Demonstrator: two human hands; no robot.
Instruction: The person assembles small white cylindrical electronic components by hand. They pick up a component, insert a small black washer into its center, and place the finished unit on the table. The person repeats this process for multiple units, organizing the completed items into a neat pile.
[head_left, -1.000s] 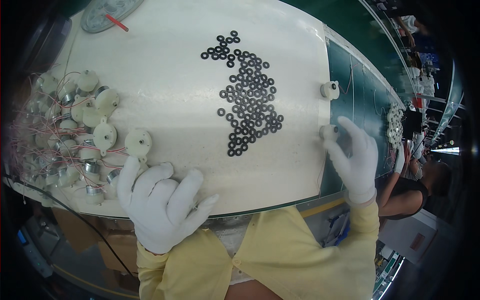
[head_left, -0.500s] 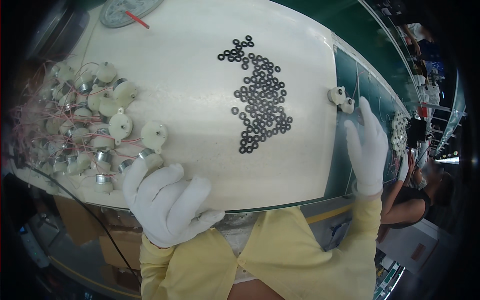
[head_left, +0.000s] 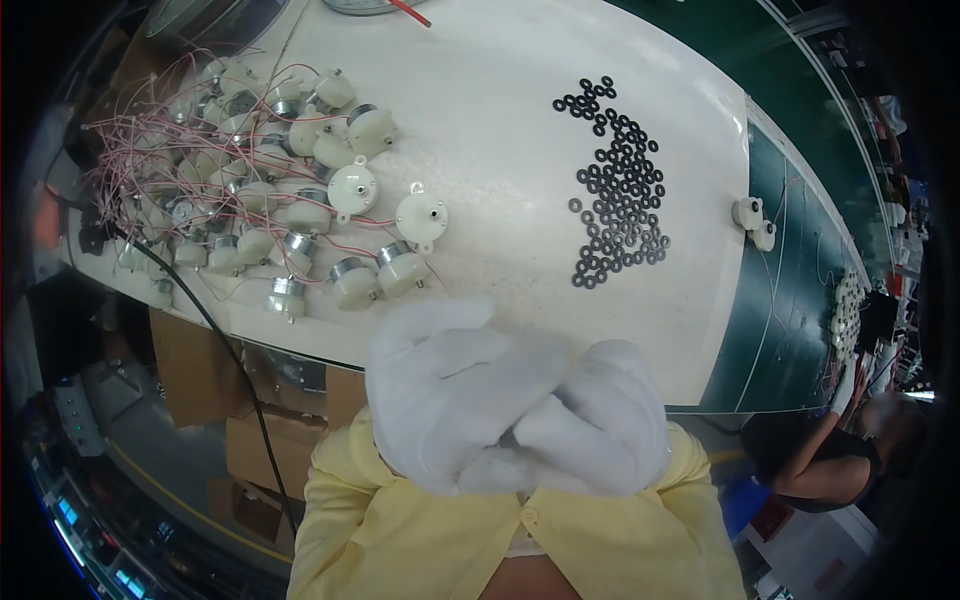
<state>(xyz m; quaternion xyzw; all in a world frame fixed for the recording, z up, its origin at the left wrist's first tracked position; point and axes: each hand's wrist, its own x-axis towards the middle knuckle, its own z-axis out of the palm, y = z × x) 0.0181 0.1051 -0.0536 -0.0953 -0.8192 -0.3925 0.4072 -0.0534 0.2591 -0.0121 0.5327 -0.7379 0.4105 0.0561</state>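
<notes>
Both my white-gloved hands meet at the front edge of the table, close to my body. My left hand (head_left: 455,395) is closed, its bent fingers lying against my right hand (head_left: 605,415), which is closed too. Whatever may be between them is hidden by the gloves. Beyond my left hand lies a heap of small geared motors with off-white round housings, silver cans and pink-red wires; the nearest one (head_left: 402,268) sits just past its fingers. Many small black rings (head_left: 620,190) lie flat in a loose patch farther off on the white tabletop (head_left: 500,120).
Two motors (head_left: 750,215) stand at the table's right edge, beside a green surface (head_left: 765,330). A round grey lid-like thing with a red stick (head_left: 410,12) is at the far side. A black cable (head_left: 215,450) hangs at the left near cardboard boxes (head_left: 270,440). Another person (head_left: 815,450) works at right.
My right hand has come left from the two motors at the right edge, and its fingers have closed. My left hand has left the motor heap and met it. The view has shifted left.
</notes>
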